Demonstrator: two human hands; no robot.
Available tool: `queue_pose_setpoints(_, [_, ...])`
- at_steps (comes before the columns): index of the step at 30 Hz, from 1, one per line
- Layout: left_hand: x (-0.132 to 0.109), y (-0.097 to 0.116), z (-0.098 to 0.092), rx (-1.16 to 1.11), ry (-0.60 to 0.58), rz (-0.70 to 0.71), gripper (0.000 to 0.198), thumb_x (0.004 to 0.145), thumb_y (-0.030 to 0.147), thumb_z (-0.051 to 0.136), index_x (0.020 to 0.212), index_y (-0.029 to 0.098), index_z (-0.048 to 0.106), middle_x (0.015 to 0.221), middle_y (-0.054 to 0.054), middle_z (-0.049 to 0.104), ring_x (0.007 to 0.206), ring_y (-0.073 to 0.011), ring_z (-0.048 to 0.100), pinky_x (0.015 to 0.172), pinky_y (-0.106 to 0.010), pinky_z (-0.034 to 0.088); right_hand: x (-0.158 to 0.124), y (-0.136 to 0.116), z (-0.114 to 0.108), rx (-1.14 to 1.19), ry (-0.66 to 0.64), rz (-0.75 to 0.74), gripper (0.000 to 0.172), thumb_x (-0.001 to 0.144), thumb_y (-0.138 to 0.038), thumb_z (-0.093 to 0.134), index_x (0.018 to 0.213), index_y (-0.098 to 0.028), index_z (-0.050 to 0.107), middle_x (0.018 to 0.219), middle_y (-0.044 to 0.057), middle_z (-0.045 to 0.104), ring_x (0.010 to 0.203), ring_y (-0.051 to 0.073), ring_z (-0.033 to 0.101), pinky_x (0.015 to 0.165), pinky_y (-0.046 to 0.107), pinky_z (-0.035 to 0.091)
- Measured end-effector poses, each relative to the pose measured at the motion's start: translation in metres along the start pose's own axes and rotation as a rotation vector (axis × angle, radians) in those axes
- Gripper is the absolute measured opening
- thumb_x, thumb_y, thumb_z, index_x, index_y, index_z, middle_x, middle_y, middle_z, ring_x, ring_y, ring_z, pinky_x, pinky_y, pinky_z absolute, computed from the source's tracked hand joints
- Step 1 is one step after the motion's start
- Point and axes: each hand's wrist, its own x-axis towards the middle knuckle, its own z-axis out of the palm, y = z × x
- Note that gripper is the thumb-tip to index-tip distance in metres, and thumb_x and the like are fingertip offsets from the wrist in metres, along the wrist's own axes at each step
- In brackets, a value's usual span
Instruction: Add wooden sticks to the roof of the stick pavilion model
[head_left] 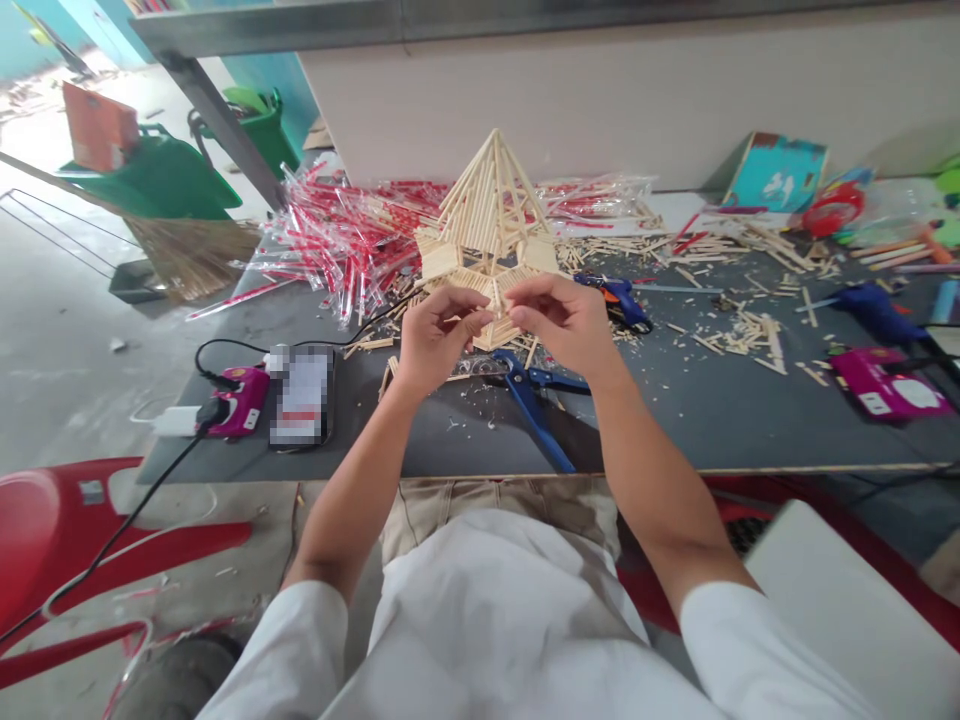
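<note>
A star-shaped model (491,205) built of pale wooden sticks stands in front of me on the grey table, with a tall pointed top. Both my hands are at its lower front, fingertips almost meeting. My left hand (442,335) is closed in a pinch, and so is my right hand (566,325). Something small and pale shows between the fingertips, but against the sticks behind I cannot tell what it is. Just below the hands lies a cutter with blue handles (536,410). A blue glue gun (621,302) lies right behind my right hand.
Red-and-clear plastic wrappers (352,230) are heaped at the back left. Stick offcuts (750,335) litter the right side. A phone (301,395) and a purple power strip (241,400) lie left; another purple power strip (889,385) and blue glue gun (877,308) lie right.
</note>
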Motion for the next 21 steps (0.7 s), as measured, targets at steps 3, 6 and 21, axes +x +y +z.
queue_pose_setpoints(3, [-0.002,0.004,0.002,0.043,0.0,0.006,0.013,0.088,0.028,0.079,0.096,0.02,0.075,0.08,0.0,0.07,0.057,-0.0059,0.058,0.05,-0.019,0.049,-0.001,-0.001,0.005,-0.058,-0.024,-0.006,0.022,0.087,-0.039,0.081,0.103,-0.024,0.077,0.085,-0.002,0.074,0.072,0.01,0.067,0.064,0.022,0.054])
queue_pose_setpoints(6, [-0.003,0.007,0.004,0.06,-0.004,0.0,0.016,0.087,0.031,0.08,0.096,0.02,0.074,0.08,0.0,0.07,0.059,-0.0064,0.059,0.051,-0.019,0.049,-0.002,0.0,0.008,-0.052,-0.011,-0.001,0.021,0.088,-0.04,0.079,0.101,-0.024,0.076,0.078,-0.003,0.072,0.067,0.01,0.066,0.062,0.022,0.054])
queue_pose_setpoints(21, [0.003,0.012,-0.001,-0.265,-0.089,-0.289,0.027,0.083,0.042,0.083,0.091,0.019,0.073,0.064,0.0,0.063,0.054,-0.008,0.058,0.044,-0.019,0.046,-0.001,-0.001,-0.001,-0.048,0.051,-0.011,0.018,0.093,-0.04,0.074,0.102,-0.025,0.076,0.082,-0.001,0.073,0.07,0.012,0.068,0.067,0.027,0.059])
